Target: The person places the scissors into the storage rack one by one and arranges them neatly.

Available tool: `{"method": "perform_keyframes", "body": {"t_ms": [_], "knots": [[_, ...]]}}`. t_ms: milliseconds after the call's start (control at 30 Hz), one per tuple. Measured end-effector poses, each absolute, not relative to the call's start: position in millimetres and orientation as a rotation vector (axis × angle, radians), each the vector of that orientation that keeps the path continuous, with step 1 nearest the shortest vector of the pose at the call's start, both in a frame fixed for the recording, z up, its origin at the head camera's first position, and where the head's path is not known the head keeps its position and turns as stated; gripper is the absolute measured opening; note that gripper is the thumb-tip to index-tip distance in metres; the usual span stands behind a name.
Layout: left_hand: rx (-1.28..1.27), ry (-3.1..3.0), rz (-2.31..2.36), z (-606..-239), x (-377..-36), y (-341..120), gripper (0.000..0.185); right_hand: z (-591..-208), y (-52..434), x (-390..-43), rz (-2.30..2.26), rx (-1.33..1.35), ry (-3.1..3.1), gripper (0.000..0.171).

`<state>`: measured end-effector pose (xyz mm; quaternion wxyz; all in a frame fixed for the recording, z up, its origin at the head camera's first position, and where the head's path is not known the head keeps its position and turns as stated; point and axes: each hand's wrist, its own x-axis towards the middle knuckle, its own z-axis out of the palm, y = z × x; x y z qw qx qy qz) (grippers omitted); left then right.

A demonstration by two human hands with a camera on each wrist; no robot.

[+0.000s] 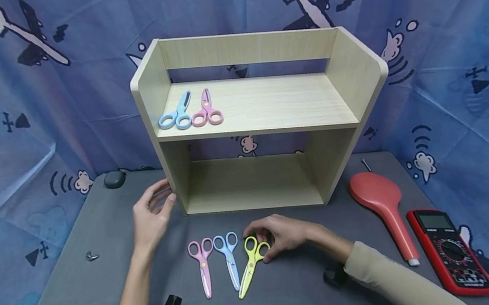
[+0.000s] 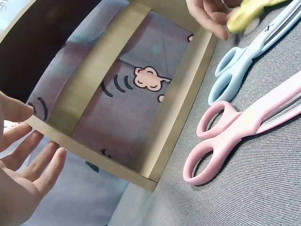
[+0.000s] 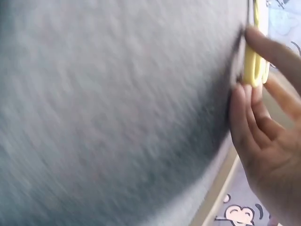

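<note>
Our right hand (image 1: pixel 285 234) rests on the grey table (image 1: pixel 80 293) with its fingers curled around the handle loops of the yellow scissors (image 1: pixel 252 264), thumb and fingertips pinching them from both sides. In the right wrist view we see those fingers (image 3: pixel 249 117) closed against the yellow handle, though the picture is blurred. The yellow scissors lie flat, handles toward the shelf (image 1: pixel 262 113), blades pointing back toward us and slightly left.

Our left hand (image 1: pixel 152 219) is relaxed and holds nothing; its fingertips touch the front edge of the shelf's left side panel, near the base. The left wrist view shows the fingers (image 2: pixel 33 160) straight and loosely spread against that edge.

Just left of the yellow scissors lie the blue scissors (image 1: pixel 229 257), and beside them the pink scissors (image 1: pixel 203 264), all three side by side in front of the shelf and between our two hands. The pink pair is nearest our left hand but apart from it.

On the shelf's upper board we see another blue pair (image 1: pixel 176 114) and another pink pair (image 1: pixel 207 111), close together at its left end. To the right of the shelf lie a red paddle (image 1: pixel 382 205) and a red multimeter (image 1: pixel 450 248).
</note>
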<state>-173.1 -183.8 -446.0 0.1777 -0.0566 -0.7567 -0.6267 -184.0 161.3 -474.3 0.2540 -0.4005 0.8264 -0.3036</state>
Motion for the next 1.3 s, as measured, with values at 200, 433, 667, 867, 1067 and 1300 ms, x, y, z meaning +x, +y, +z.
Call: {"method": "perform_keyframes", "body": {"t_ms": [200,433,667,867,1067,1300], "knots": [[-0.166,-2.142,-1.767,-446.5,-173.1,-183.4,0.043,-467.8,169.3,-191.1,-0.731,-1.108,2.049,0.058],[-0.158,-2.128,-1.777,-447.5,-173.1,-183.5,0.043,-466.8,178.0,-199.0,-0.722,-1.032,1.760,0.053],[-0.162,-2.143,-1.763,-446.7,-172.9,-183.6,0.042,-456.5,187.4,-202.3,-0.758,-0.831,1.469,0.069],[-0.165,-2.146,-1.756,-446.4,-173.1,-183.7,0.042,-448.7,187.7,-194.9,-0.762,-0.950,1.567,0.060],[-0.160,-2.152,-1.753,-446.1,-172.9,-183.3,0.041,-429.4,185.5,-182.6,-0.816,-1.056,1.696,0.054],[-0.166,-2.153,-1.751,-446.1,-173.1,-183.5,0.041,-384.7,188.8,-171.1,-0.981,-1.135,1.914,0.059]]}}
